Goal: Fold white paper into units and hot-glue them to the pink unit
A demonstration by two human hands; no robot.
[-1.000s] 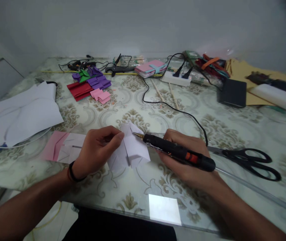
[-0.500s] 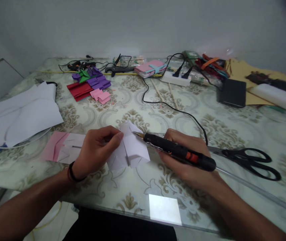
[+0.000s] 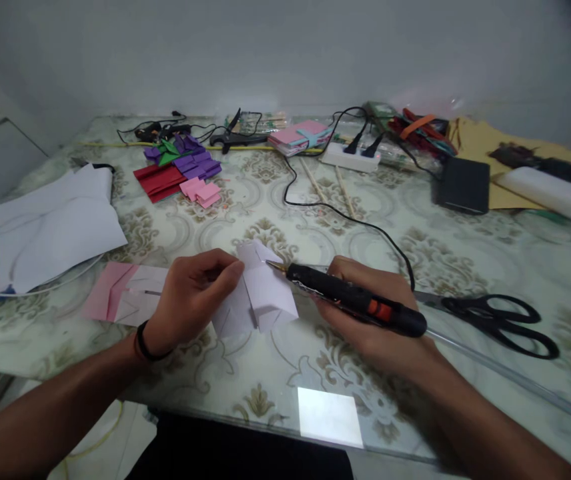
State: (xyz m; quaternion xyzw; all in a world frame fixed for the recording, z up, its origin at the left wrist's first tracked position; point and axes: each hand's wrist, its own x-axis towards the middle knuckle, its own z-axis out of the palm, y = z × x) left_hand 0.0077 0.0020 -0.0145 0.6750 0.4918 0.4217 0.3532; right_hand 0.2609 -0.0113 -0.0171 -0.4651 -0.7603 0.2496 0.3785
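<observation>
My right hand (image 3: pixel 365 313) is wrapped around a black hot glue gun (image 3: pixel 355 299), slim like a pen. A long clear glue stick (image 3: pixel 495 367) runs out of its rear end. Its metal nozzle points left and meets the upper part of a folded white paper (image 3: pixel 270 290). My left hand (image 3: pixel 198 290) is closed at the left edge of that paper, thumb against the fingers, partly covering it. Under and left of this hand lies a folded pink and white paper (image 3: pixel 115 293).
Black scissors (image 3: pixel 500 320) lie right of my right hand. Behind are folded coloured papers (image 3: pixel 180 167), a white power strip (image 3: pixel 350 157), two thin sticks (image 3: pixel 344 190) and a black cable (image 3: pixel 335 205). White sheets (image 3: pixel 60 223) lie left, a dark flat box (image 3: pixel 464 185) right.
Almost nothing differs. Both hands, the paper and the glue gun have shifted very slightly left in view, with the nozzle still at the same spot on the paper.
</observation>
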